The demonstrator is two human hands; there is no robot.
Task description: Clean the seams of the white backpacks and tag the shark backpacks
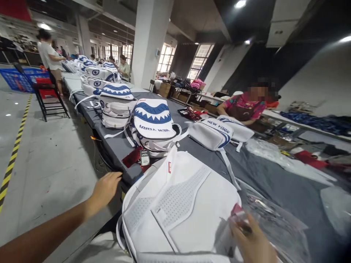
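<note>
At six o'clock on the table (274, 190), a white backpack (178, 208) lies back-up, right hand (253, 243) pinching its clear bag (274, 219), left hand (105, 190) spread empty at nine; best held taut.

My right hand (253, 243) cut off by bottom edge, fingertips blurred against clear plastic bag (271, 219). White backpack (178, 208) base runs out of frame. Hang tag (144, 157) print at counter (274, 182) near edge too small to read.
</note>
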